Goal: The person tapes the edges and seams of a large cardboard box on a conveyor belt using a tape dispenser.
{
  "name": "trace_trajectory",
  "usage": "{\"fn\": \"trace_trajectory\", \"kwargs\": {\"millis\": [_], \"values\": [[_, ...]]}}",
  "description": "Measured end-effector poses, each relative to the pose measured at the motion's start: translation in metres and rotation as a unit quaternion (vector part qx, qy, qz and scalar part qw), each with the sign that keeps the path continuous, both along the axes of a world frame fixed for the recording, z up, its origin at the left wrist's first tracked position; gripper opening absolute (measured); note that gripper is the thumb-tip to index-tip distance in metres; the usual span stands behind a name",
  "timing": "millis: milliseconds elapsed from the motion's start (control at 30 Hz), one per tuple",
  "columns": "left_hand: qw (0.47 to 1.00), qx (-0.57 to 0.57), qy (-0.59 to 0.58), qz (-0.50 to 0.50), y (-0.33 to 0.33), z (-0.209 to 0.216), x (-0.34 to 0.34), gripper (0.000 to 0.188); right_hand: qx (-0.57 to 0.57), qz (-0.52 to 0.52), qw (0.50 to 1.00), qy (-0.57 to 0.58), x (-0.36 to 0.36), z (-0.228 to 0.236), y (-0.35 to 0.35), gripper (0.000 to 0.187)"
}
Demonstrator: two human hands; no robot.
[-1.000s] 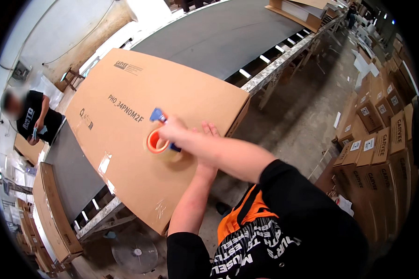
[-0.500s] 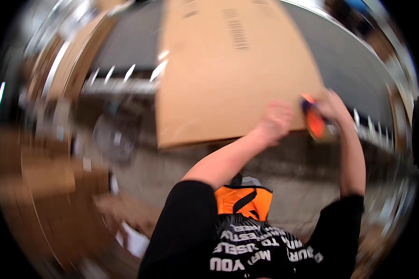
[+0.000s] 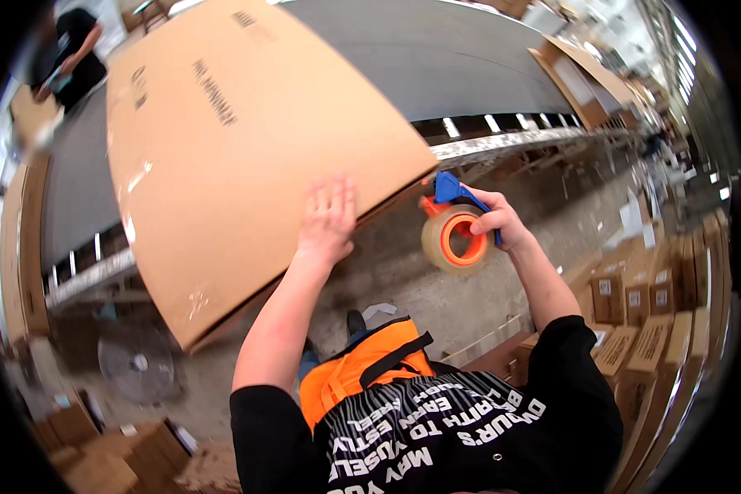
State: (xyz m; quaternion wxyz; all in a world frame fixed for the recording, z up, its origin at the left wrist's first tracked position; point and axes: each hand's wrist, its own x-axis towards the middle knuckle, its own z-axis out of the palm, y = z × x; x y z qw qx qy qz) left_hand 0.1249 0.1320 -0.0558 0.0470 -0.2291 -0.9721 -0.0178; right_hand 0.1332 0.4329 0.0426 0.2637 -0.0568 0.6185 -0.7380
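A large flat cardboard box (image 3: 255, 140) lies across the conveyor belt, its near end jutting past the belt's edge toward me. Shiny clear tape shows at its left side and near corner. My left hand (image 3: 329, 218) rests flat on the box top near its front edge, fingers stretched out and holding nothing. Off the box's right corner, my right hand (image 3: 500, 221) grips a blue and orange tape dispenser (image 3: 449, 188) by its handle. A thick roll of clear tape on an orange hub sits in the dispenser. The dispenser is apart from the box.
The grey conveyor belt (image 3: 436, 62) runs left to right on a metal frame. An open carton (image 3: 584, 82) stands at its right end. At far left is another person (image 3: 78, 53). A round fan (image 3: 136, 362) stands below; stacked cartons (image 3: 646, 346) lie right.
My view has turned to the right, so the box appears further left and slanted. My right hand with the tape dispenser has come away from the box edge. My left hand now lies flat on top.
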Motion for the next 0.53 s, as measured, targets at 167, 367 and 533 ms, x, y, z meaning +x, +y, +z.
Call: {"fn": "trace_trajectory", "kwargs": {"millis": [167, 367, 533], "values": [[0.999, -0.017, 0.008, -0.030, 0.006, -0.006, 0.005, 0.086, -0.246, -0.038, 0.963, -0.108, 0.037, -0.018, 0.016, 0.066], [0.999, -0.035, 0.014, -0.019, -0.012, 0.001, 0.007, 0.086, -0.281, -0.065, 0.952, -0.098, 0.031, -0.033, -0.004, 0.069], [0.999, -0.036, 0.005, -0.006, -0.015, 0.003, 0.011, 0.091, -0.278, -0.081, 0.954, -0.073, 0.003, -0.039, -0.018, 0.071]]}}
